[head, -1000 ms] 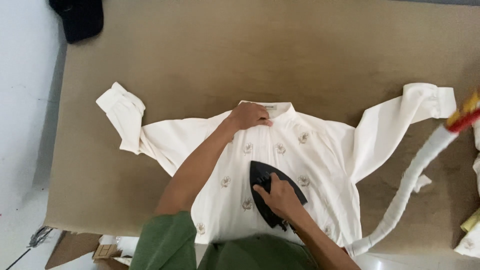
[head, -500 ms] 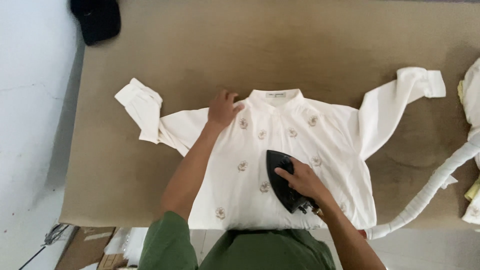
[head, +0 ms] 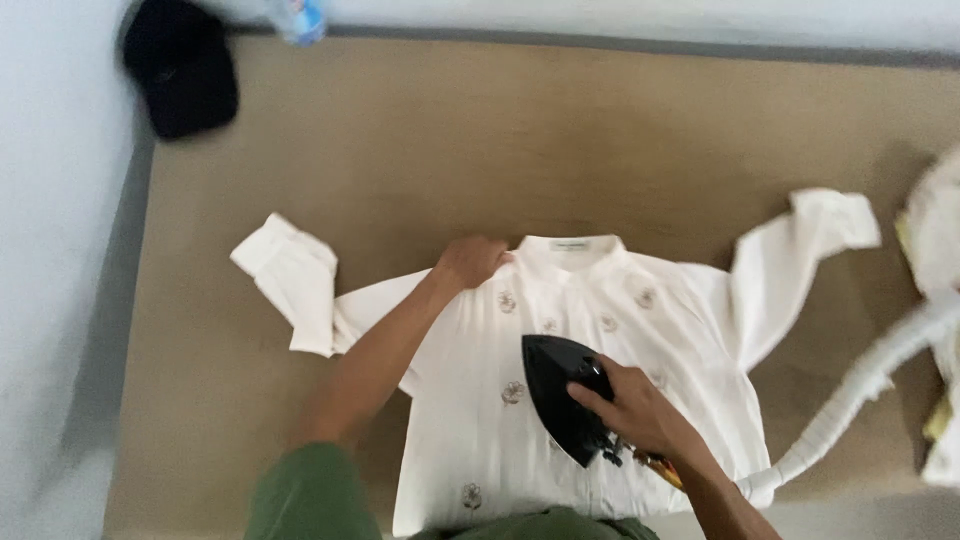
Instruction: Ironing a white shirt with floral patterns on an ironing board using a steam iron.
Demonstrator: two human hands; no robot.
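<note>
Lying flat, front up, on the near half of the tan padded ironing table (head: 560, 130): one cream shirt (head: 470, 420) with small embroidered motifs, collar toward the far edge, hem at the near edge, both sleeves spread outward. Left sleeve folded back on itself toward the table's left edge; right sleeve angled up toward the right edge.

On the shirt's front, right of its centre line: one black iron (head: 562, 408), tip pointing toward the collar, sole down on the cloth. Right hand (head: 632, 408) closed around the iron's handle from the near side. Left hand (head: 468, 262) pressed flat, fingers together, on the shirt's shoulder just left of the collar.

From the iron's rear: white wrapped hose (head: 860, 385), running off to the right edge.

At the far left corner: dark cloth bundle (head: 182, 75). At the right edge: pale fabric (head: 940, 240), blurred.
</note>
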